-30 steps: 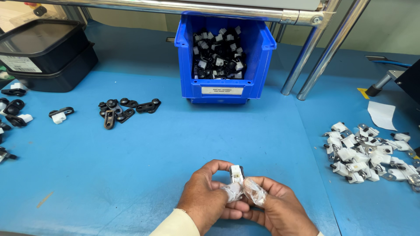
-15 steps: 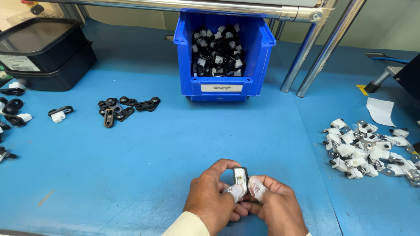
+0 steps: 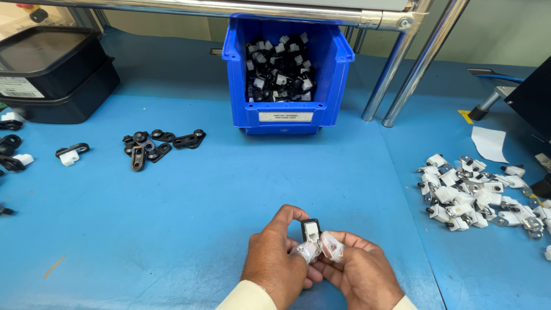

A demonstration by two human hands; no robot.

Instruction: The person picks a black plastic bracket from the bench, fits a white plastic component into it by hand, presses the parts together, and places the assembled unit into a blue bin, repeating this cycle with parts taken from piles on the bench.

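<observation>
Low in the head view, my left hand and my right hand meet over the blue table. Between their fingertips they hold a small black-and-white plastic part, standing upright. The thumb tips of both hands carry clear finger covers. A blue bin full of similar black and white parts stands straight ahead at the back. A pile of white and metal parts lies to the right.
Several loose black brackets lie left of the bin, with more black and white pieces at the left edge. A stack of black trays is at the back left. Metal frame legs rise right of the bin. A white paper scrap lies at the right.
Both hands have shifted slightly right and turned the small part, so its white insert now faces up. Nothing else on the table has moved.
</observation>
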